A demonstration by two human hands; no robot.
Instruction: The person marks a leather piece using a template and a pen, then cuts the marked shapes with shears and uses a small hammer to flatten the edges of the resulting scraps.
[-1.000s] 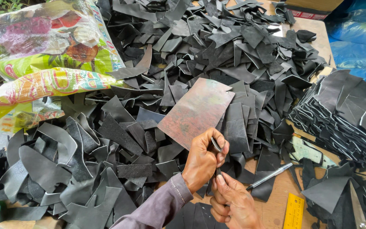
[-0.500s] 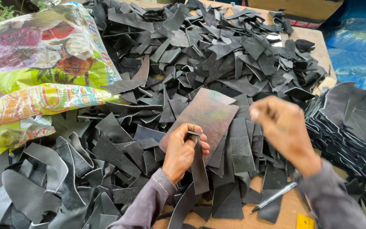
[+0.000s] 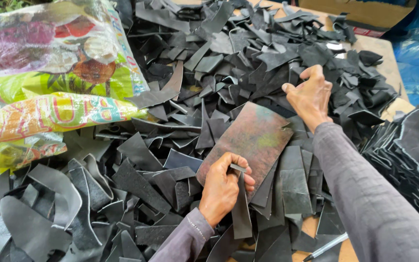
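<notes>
Where nearest the camera, left hand (image 3: pixel 224 189) pinching a narrow dark rubbery strip (image 3: pixel 241 208) by its top end, rest dangling: light, limp, best gripped near an end. Beyond, a flat rust-mottled rectangular plate (image 3: pixel 253 140), stiff-looking, resting on the heap of black offcuts (image 3: pixel 209 63). Farther, right hand (image 3: pixel 311 94) half-open, fingers spread over scraps, holding nothing visible.

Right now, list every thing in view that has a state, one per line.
Left hand: closed on a narrow black strip.
Narrow black strip: held, hanging down from the fingers.
Right hand: open, fingers curled, reaching over the scrap pile.
Rusty flat plate: lying flat on the scraps.
Black scrap pile: loose, jumbled.
Cut black pieces: stacked at the right.
Printed sacks: full, lying down.
Pen: lying on the board.
</notes>
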